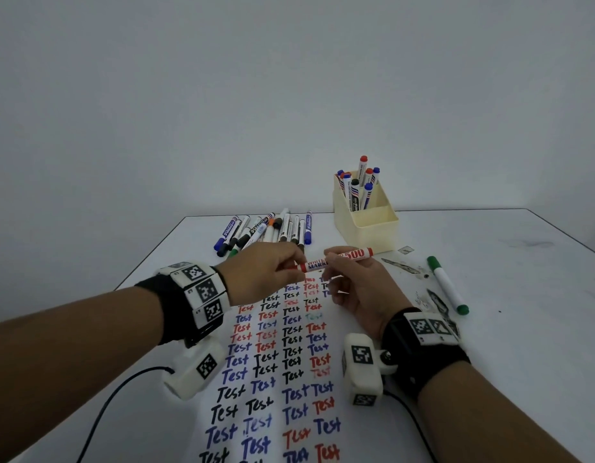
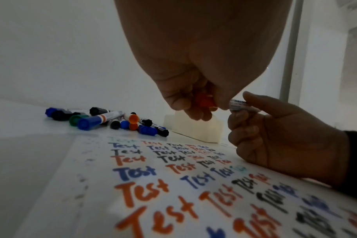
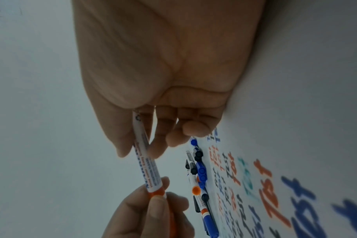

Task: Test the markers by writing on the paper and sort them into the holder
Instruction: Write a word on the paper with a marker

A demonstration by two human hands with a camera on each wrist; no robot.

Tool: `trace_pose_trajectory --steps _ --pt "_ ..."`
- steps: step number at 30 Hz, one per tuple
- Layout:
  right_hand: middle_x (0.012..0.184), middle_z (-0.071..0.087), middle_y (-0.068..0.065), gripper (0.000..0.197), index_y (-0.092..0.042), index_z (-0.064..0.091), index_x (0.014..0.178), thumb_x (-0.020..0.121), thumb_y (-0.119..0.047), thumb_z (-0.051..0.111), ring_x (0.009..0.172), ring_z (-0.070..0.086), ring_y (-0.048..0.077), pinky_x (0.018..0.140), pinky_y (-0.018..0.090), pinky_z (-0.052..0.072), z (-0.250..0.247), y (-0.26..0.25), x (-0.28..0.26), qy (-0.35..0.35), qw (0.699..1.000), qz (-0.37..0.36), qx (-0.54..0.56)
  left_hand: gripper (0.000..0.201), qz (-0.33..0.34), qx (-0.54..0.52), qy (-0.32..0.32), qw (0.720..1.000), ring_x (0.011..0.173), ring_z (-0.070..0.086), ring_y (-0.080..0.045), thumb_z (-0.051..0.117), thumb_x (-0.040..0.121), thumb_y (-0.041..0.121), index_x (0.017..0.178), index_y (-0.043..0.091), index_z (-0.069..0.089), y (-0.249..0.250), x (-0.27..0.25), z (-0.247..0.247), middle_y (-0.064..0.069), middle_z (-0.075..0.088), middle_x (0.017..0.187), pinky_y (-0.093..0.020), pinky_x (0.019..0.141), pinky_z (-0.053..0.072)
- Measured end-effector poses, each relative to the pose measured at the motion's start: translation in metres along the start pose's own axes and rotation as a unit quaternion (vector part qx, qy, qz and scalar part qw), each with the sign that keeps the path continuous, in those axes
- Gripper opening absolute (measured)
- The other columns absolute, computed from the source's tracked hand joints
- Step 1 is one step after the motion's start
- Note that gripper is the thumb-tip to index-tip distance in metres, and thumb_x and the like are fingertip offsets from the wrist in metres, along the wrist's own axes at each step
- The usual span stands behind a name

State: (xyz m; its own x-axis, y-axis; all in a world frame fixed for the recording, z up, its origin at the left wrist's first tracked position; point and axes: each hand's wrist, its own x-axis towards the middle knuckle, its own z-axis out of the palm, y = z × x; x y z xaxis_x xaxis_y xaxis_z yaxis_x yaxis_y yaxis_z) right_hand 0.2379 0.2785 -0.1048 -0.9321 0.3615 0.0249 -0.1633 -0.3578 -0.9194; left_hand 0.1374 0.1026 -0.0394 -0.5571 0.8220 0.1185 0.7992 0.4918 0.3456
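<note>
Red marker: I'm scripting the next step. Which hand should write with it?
Right. The right hand grips the red marker by its barrel above the paper; the left hand pinches only its cap end.

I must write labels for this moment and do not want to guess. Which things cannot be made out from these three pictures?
- Red marker: its cap end is covered by the left hand in every view, so cap on or off is unclear.
- Holder: the front compartment's inside is hidden by its wall in the head view.
- Loose marker pile: labels too small to read.
- Paper: cut off by the lower edge of the head view.
</note>
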Motion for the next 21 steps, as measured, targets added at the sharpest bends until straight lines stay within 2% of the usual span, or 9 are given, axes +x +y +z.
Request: trace_pose_trajectory --steps 2,4,6,8,10,15,17,19,21 --pt "0.078 0.067 0.010 0.003 -0.014 0.070 0.094 0.094 -0.017 0.072 0.062 0.052 0.019 0.056 0.030 0.042 -0.001 0.000 0.001 0.012 1.000 -0.008 0.002 0.020 0.003 0.012 -0.002 1.000 0.074 0.056 -0.005 0.056 0.100 0.036 0.116 0.024 0.061 0.001 0.000 0.001 0.010 0.061 0.083 -0.025 0.066 0.044" --pt "0.078 0.068 0.010 0.005 -0.014 0.069 0.093 0.094 -0.018 0.073 0.061 0.052 0.018 0.056 0.029 0.042 -0.001 0.000 0.000 0.011 1.000 -0.013 -0.008 0.018 0.017 0.024 -0.013 0.999 0.072 0.051 -0.005 0.049 0.103 0.036 0.107 0.022 0.060 0.004 0.000 0.003 0.008 0.057 0.081 -0.028 0.065 0.039" --pt "0.079 0.070 0.012 0.006 -0.014 0.069 0.092 0.094 -0.018 0.073 0.061 0.053 0.018 0.056 0.029 0.042 -0.002 0.000 -0.001 0.002 1.000 -0.013 -0.014 0.022 0.029 0.034 -0.026 0.999 0.072 0.050 -0.011 0.043 0.105 0.039 0.095 0.025 0.056 0.005 0.001 0.005 0.004 0.055 0.079 -0.032 0.066 0.039" --pt "0.080 0.070 0.012 0.008 -0.013 0.069 0.091 0.095 -0.019 0.072 0.061 0.054 0.018 0.056 0.029 0.042 -0.001 0.000 -0.001 -0.004 1.000 -0.005 -0.015 0.025 0.031 0.042 -0.031 0.998 0.071 0.051 -0.014 0.039 0.106 0.043 0.085 0.034 0.048 0.005 0.001 0.008 0.003 0.055 0.077 -0.034 0.066 0.040" --pt "0.078 0.070 0.011 0.010 -0.013 0.068 0.089 0.095 -0.020 0.071 0.060 0.054 0.018 0.055 0.028 0.041 0.000 -0.001 -0.001 -0.006 1.000 0.007 -0.005 0.026 0.032 0.054 -0.024 0.998 0.072 0.055 -0.013 0.037 0.105 0.046 0.083 0.037 0.044 0.006 0.001 0.009 0.004 0.057 0.076 -0.032 0.065 0.041" --pt "0.080 0.071 0.011 0.013 -0.011 0.068 0.093 0.096 -0.023 0.069 0.056 0.055 0.017 0.052 0.026 0.041 0.000 -0.003 -0.001 -0.010 1.000 0.014 0.015 0.027 0.030 0.061 0.020 0.998 0.068 0.054 -0.002 0.041 0.103 0.051 0.103 0.032 0.060 0.012 0.001 0.007 0.010 0.060 0.073 -0.024 0.061 0.039" --pt "0.086 0.073 0.014 0.012 -0.011 0.068 0.097 0.096 -0.022 0.070 0.057 0.057 0.019 0.055 0.028 0.041 0.000 -0.004 -0.003 -0.014 1.000 0.010 0.009 0.034 0.001 0.054 0.026 0.998 0.076 0.059 -0.003 0.046 0.100 0.055 0.122 0.035 0.063 0.010 -0.001 0.001 0.013 0.065 0.082 -0.027 0.069 0.047" --pt "0.089 0.074 0.015 0.012 -0.011 0.068 0.099 0.096 -0.022 0.070 0.058 0.059 0.020 0.057 0.030 0.039 0.001 -0.004 -0.005 -0.019 1.000 0.007 -0.003 0.043 -0.007 0.052 0.018 0.998 0.079 0.063 -0.005 0.048 0.095 0.063 0.126 0.036 0.062 0.006 -0.005 -0.003 0.013 0.068 0.087 -0.030 0.075 0.053" --pt "0.089 0.074 0.016 0.011 -0.011 0.070 0.097 0.096 -0.022 0.070 0.057 0.058 0.021 0.057 0.031 0.039 0.002 -0.004 -0.005 -0.014 1.000 0.007 -0.005 0.057 -0.008 0.037 -0.012 0.999 0.078 0.065 -0.008 0.043 0.087 0.075 0.127 0.037 0.057 0.000 -0.009 -0.004 0.010 0.068 0.087 -0.033 0.074 0.056"
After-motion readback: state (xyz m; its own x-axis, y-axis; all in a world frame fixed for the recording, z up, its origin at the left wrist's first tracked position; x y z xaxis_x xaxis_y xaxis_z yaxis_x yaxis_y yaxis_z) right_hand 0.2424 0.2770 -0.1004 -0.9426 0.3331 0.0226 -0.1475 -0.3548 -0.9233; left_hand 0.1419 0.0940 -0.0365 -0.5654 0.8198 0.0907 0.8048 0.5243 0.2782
